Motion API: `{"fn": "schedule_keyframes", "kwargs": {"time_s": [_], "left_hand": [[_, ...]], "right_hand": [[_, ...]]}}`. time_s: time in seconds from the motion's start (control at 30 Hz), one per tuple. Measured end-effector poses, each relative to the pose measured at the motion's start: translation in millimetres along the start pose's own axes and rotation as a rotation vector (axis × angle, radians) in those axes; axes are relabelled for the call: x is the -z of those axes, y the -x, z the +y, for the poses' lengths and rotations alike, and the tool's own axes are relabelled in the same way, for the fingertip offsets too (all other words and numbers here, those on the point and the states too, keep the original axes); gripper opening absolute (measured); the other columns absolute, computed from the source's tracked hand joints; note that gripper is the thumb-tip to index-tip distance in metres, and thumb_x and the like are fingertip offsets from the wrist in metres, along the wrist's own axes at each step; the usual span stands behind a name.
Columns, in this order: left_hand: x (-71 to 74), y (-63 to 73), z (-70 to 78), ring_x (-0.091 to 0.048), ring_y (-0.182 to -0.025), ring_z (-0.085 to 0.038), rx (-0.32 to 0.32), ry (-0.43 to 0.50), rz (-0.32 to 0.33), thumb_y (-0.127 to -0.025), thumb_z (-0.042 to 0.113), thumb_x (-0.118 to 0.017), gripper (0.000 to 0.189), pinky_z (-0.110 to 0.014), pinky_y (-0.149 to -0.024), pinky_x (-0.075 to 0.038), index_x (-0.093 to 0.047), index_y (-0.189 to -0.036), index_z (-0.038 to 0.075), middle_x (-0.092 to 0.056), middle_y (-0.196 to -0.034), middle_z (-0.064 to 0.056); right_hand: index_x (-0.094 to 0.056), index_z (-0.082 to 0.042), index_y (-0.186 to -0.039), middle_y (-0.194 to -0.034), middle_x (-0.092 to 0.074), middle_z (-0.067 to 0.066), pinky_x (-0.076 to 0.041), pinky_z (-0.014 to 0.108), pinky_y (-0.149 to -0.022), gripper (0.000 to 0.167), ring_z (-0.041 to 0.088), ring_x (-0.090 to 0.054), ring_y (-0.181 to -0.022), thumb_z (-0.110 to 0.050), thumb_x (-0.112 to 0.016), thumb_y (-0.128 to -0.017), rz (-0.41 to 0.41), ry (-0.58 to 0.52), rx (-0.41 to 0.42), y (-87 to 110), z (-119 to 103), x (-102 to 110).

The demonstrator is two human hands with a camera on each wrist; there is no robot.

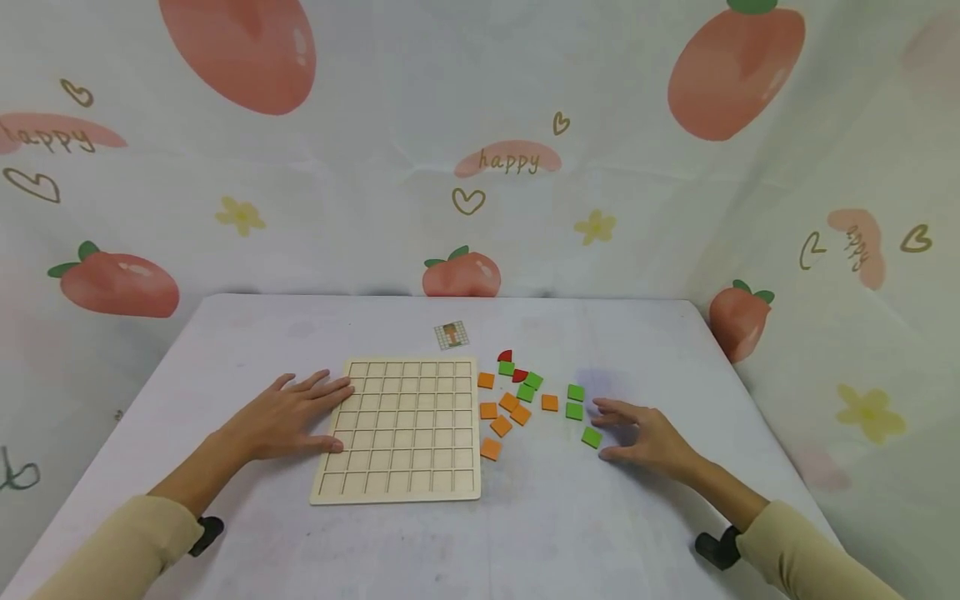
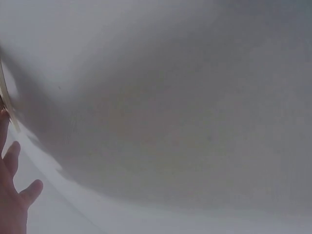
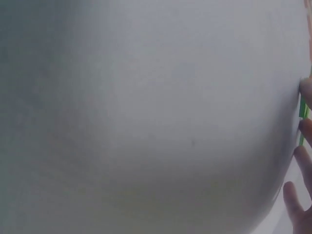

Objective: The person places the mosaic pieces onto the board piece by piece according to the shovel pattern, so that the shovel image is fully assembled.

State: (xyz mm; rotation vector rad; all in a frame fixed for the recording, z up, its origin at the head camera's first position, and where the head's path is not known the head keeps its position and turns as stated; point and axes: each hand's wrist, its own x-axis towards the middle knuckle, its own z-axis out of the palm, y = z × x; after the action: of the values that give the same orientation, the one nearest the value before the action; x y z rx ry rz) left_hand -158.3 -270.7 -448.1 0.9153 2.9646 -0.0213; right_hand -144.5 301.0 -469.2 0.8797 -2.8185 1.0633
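Observation:
A pale wooden grid board lies flat on the table, left of the middle. My left hand rests along its left edge with the fingers spread, the fingertips and thumb at the board's border. At the right, my right hand is low over the table, fingers loosely bent and nothing between them. Its thumb and fingertips are just beside a green square tile. Two more green tiles lie slightly farther left. In the right wrist view, green tiles show at the fingertips.
Several orange square tiles are scattered off the board's right side. Behind them lie more green tiles and two red quarter-round pieces. A small printed pattern card sits beyond the board. A fruit-patterned cloth hangs behind the white table.

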Motion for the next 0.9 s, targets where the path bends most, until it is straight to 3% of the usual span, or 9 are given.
{"fn": "schedule_keyframes", "kwargs": {"time_s": [0.27, 0.57, 0.73, 0.9], "left_hand": [[-1.0, 0.3, -2.1, -0.035, -0.144, -0.033, -0.004, -0.042, 0.022, -0.083, 0.08, -0.049, 0.092, -0.065, -0.108, -0.029, -0.045, -0.151, 0.018, -0.044, -0.154, -0.001], [-1.8, 1.8, -2.2, -0.034, -0.144, -0.034, 0.002, -0.045, 0.02, -0.084, 0.078, -0.05, 0.091, -0.066, -0.108, -0.03, -0.044, -0.152, 0.017, -0.043, -0.155, -0.002], [-2.4, 2.5, -2.4, -0.033, -0.145, -0.034, -0.001, -0.038, 0.015, -0.085, 0.078, -0.049, 0.091, -0.065, -0.109, -0.029, -0.043, -0.152, 0.017, -0.042, -0.156, -0.002], [-2.3, 3.3, -2.6, -0.033, -0.145, -0.034, -0.004, -0.018, 0.01, -0.086, 0.076, -0.05, 0.09, -0.065, -0.109, -0.028, -0.042, -0.153, 0.017, -0.042, -0.156, -0.002]], "right_hand": [[-0.063, -0.002, -0.129, -0.102, -0.076, -0.004, -0.045, 0.021, -0.098, 0.065, 0.023, -0.07, -0.105, -0.011, -0.09, -0.071, 0.035, 0.063, 0.041, -2.7, 1.5, -6.8], [-0.067, -0.001, -0.124, -0.1, -0.076, -0.007, -0.054, 0.039, -0.089, 0.054, 0.021, -0.071, -0.102, -0.004, -0.087, -0.073, 0.05, 0.089, 0.062, -3.7, 0.0, -8.7], [-0.067, -0.002, -0.123, -0.102, -0.076, -0.006, -0.052, 0.028, -0.092, 0.054, 0.02, -0.071, -0.102, -0.002, -0.086, -0.073, 0.043, 0.061, 0.066, -5.2, -3.1, -7.8], [-0.065, -0.002, -0.126, -0.105, -0.076, -0.004, -0.046, 0.017, -0.095, 0.052, 0.018, -0.071, -0.102, -0.003, -0.084, -0.077, 0.006, -0.044, 0.026, -10.2, -12.9, -10.0]]}}
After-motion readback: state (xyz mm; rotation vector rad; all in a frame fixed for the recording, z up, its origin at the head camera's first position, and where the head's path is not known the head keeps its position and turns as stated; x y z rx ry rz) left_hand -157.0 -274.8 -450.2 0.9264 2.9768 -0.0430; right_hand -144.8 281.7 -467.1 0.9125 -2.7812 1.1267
